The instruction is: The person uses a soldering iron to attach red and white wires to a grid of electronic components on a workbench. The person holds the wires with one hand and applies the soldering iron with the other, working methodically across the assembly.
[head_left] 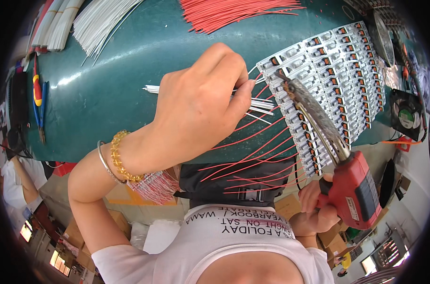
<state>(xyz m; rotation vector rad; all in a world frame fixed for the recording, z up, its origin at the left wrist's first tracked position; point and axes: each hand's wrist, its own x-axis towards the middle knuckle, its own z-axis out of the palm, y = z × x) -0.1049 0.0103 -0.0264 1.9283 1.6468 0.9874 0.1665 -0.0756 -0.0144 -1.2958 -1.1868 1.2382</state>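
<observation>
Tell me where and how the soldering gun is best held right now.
Best hold the soldering gun by its red plastic body, coming from the person's side, where the right hand already grips it. That end is thick and faces the person; the metal barrel slants away over the circuit boards and may be hot, so I'd stay behind it.

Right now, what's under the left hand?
White wires stick out on both sides of the left hand, with the green table showing around them. The hand covers the wires' middle stretch and the tabletop directly below, so nothing there can be seen.
</observation>
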